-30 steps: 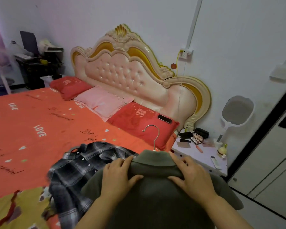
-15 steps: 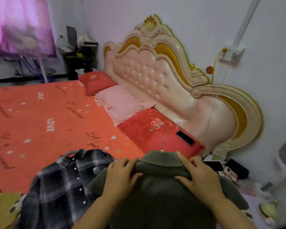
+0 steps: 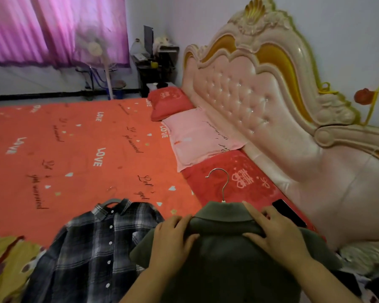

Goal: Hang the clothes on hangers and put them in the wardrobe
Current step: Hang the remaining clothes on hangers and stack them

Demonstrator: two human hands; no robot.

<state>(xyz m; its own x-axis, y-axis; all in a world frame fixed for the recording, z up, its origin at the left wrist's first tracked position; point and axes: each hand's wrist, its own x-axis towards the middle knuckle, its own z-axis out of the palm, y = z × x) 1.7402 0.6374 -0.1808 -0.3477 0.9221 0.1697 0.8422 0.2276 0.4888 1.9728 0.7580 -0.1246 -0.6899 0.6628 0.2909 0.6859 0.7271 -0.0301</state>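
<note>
Both left hand (image 3: 173, 237) and right hand (image 3: 278, 235) fingers grasp olive shirt (image 3: 223, 263) beside plaid shirt (image 3: 92, 248).

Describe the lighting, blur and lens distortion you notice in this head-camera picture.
Head view: light glows pink through the curtains, leaving the room dim; the standing fan looks smeared and soft; wide-angle bending curves the headboard; the green shirt up close is dark yet fairly sharp.

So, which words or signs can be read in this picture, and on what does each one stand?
"LOVE": white print, repeated on the orange bedsheet.
Black cursive lines on that bedsheet: too blurred to read.
White double-happiness sign with hearts: on the near red pillow.
Cursive line on the pink pillow: unreadable.
</note>
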